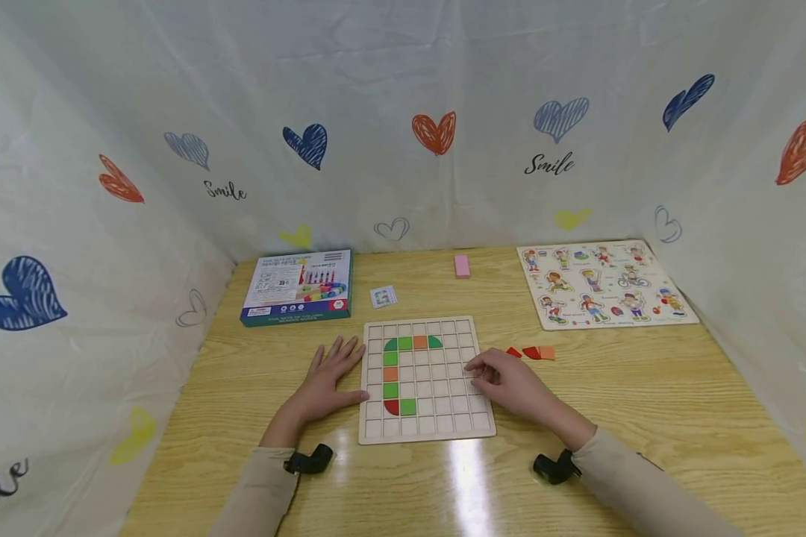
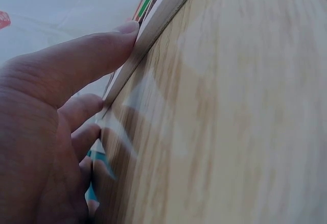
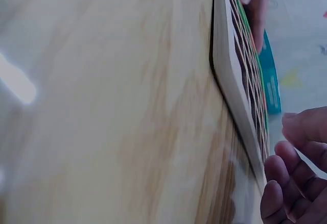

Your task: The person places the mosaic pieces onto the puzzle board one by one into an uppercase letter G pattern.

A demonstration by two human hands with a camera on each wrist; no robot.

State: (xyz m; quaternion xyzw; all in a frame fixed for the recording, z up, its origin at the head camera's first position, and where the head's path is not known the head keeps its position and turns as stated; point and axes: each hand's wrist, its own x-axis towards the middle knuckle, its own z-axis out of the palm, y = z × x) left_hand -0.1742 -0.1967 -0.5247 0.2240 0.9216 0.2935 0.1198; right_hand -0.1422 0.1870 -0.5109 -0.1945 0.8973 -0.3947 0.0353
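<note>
On the bench (image 1: 204, 455), we find the board (image 1: 441, 389) flat: square, gridded, apparently wooden, probably light and stiff, best steadied by its rim. Left hand (image 1: 324, 388) lies spread, thumb against the rim; right hand (image 1: 516, 382) is loosely bent at the opposite side, no piece visible. Tiles (image 1: 408, 407), square or round-cornered, look thin, smooth; we advise pinching their edges.
</note>
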